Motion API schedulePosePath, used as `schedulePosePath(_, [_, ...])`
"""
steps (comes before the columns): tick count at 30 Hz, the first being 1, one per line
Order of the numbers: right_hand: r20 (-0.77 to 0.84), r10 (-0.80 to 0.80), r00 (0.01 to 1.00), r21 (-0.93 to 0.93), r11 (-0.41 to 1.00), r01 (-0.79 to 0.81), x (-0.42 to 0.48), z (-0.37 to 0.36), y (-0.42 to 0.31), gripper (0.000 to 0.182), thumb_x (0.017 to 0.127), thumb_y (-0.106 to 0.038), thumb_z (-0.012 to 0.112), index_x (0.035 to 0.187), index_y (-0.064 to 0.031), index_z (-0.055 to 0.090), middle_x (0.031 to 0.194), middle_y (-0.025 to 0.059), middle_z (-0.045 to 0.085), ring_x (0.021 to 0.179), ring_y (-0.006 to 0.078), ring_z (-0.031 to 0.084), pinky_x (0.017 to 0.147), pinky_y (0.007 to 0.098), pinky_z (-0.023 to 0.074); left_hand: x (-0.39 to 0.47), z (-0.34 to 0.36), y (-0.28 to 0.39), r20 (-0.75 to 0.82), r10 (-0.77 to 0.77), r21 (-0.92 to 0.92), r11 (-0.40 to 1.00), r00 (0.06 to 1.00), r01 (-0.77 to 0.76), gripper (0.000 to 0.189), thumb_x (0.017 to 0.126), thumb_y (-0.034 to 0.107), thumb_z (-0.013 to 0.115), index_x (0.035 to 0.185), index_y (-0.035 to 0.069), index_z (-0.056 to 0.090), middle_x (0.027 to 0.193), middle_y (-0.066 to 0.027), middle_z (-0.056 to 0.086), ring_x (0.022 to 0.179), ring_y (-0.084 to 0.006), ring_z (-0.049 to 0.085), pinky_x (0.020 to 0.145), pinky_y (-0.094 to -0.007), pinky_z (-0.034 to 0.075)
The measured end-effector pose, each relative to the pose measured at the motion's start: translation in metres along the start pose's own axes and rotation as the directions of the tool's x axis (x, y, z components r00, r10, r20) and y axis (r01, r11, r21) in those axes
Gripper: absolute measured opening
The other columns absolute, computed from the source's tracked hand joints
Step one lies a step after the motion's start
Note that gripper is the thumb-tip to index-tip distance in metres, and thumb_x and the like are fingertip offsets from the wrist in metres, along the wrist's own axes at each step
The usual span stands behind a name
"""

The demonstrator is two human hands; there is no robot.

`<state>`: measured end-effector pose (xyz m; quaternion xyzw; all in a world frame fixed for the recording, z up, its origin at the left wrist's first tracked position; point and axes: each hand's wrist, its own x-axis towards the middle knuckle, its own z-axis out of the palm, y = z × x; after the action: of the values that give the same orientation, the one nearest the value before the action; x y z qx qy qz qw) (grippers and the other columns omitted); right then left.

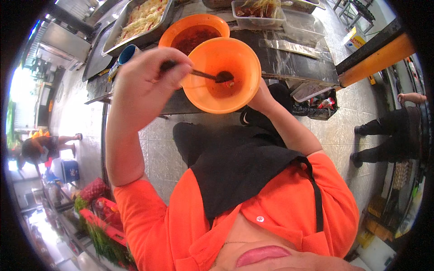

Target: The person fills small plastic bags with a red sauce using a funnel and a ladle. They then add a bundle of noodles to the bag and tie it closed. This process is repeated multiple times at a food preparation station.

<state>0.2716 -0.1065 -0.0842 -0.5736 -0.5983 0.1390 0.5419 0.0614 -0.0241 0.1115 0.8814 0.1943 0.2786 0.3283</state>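
My left hand (152,78) is closed around the dark handle of a spoon (203,74). The spoon's head rests inside a tilted orange bowl (244,61), over red-brown residue near the bottom. At the bowl's lower right edge, my right hand (263,96) supports it; most of those fingers are hidden behind the bowl. Just beyond stands a second orange bowl (166,32) holding a dark red, wet mixture, partly covered by the first bowl. A blue-rimmed cup (128,55) is beside my left hand.
On the dark worktable (281,64) stand a metal tray (135,40) of shredded food and a clear plastic container (259,22) with reddish food. A crate (313,110) is below. A red crate (105,227) with greens lies lower left. People are at the far left (37,149) and right (390,135).
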Motion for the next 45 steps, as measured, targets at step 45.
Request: schedulePosePath(45, [0.147,0.018,0.989,-0.01,1.0,-0.017,0.045,-0.05,-0.047,0.028,0.077,-0.009,0.064,0.104,-0.0027,0.063,0.101,0.0147,0.062,0.096,0.026,0.061,0.087,0.0334,0.0458,0.042,-0.042,0.037,0.085,-0.051,-0.14,0.988,0.995,0.062,0.008,0.086,0.004,0.06,0.094,0.002,0.061,0.076,0.0003,0.059,0.066,-0.0049,0.057,0.061,-0.0182,0.047])
